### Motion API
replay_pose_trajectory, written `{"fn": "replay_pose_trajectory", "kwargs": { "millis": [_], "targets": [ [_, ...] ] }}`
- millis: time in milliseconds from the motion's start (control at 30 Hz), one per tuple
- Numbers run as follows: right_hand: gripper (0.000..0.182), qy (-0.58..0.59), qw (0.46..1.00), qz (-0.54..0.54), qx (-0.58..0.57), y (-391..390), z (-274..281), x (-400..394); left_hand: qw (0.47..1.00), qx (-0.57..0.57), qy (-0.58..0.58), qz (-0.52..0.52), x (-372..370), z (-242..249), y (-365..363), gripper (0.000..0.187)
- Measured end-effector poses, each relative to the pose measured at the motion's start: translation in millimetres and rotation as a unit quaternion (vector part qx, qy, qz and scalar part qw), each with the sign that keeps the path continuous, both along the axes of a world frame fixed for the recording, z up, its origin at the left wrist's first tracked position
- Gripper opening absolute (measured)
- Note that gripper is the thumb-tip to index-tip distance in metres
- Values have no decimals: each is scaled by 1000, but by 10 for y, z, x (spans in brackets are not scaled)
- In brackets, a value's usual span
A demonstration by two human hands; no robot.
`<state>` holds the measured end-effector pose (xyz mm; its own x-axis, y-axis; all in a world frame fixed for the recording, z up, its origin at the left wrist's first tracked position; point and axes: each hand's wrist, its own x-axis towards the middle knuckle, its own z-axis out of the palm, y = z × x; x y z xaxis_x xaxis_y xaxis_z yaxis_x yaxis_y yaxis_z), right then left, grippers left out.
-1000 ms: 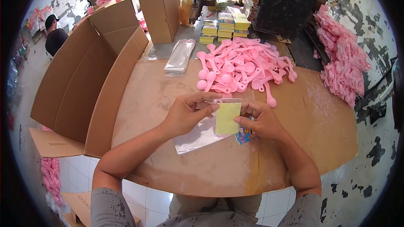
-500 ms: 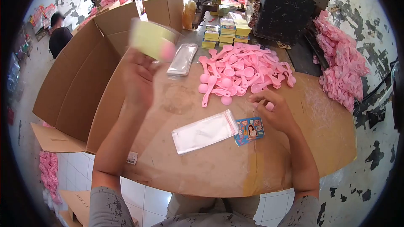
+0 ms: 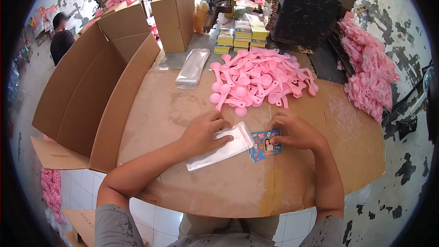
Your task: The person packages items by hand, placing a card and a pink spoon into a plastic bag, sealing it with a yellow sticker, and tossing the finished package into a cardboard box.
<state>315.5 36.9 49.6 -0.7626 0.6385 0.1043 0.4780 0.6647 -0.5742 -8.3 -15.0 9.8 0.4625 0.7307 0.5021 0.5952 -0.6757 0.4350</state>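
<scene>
My left hand (image 3: pixel 203 133) is over a stack of clear plastic bags (image 3: pixel 215 154), its thumb on the bags and its fingers bent but apart from the thumb. Its fingertips come near the front of a heap of pink spoons (image 3: pixel 260 75). At the right end of the bags lies a small stack of blue printed cards (image 3: pixel 263 148), partly overlapped by the bags. My right hand (image 3: pixel 299 130) curls at the upper right of these cards, its thumb on the top card and its fingers apart from the thumb.
A large open cardboard box (image 3: pixel 87 91) stands at the left. Behind lie more clear bags (image 3: pixel 193 67) and card stacks (image 3: pixel 242 34). A black machine box (image 3: pixel 305 11) is at the back, with bagged pink items (image 3: pixel 368 68) on the right. Co-workers sit farther off.
My left hand has come down from beside the box to the bags; the yellowish card packet with a pink piece it held is out of sight. My right hand has lowered to the cards.
</scene>
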Motion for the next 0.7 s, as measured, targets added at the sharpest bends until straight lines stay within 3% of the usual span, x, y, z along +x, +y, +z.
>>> {"fn": "replay_pose_trajectory", "kwargs": {
  "millis": [67, 200, 367, 467, 600, 667, 700],
  "targets": [
    [25, 33, 996, -21, -75, 18, -11, 14, 995, -93, -42, 19, -10, -6, -7, 27],
    [27, 25, 989, -93, -111, 35, 98, 50, 949, -266, -163, 49, -3, 26, -16, 23],
    [20, 163, 964, -137, -158, -39, 94, -33, 970, -189, -145, 43, -33, -60, 13, 16],
    [20, 29, 983, -121, -132, -85, 186, -96, 975, -173, -128, 47, -34, -40, -10, 16],
    [19, 35, 992, -117, -20, 30, -54, -59, 968, -203, -133, 59, -37, 37, -38, 17],
    [17, 80, 993, -83, -14, 47, -92, -51, 974, -166, -152, 32, -37, 11, -26, 17],
    [16, 74, 994, -70, 50, 52, -100, -54, 976, -147, -162, 19, -34, -11, -14, 18]
  ]
}}
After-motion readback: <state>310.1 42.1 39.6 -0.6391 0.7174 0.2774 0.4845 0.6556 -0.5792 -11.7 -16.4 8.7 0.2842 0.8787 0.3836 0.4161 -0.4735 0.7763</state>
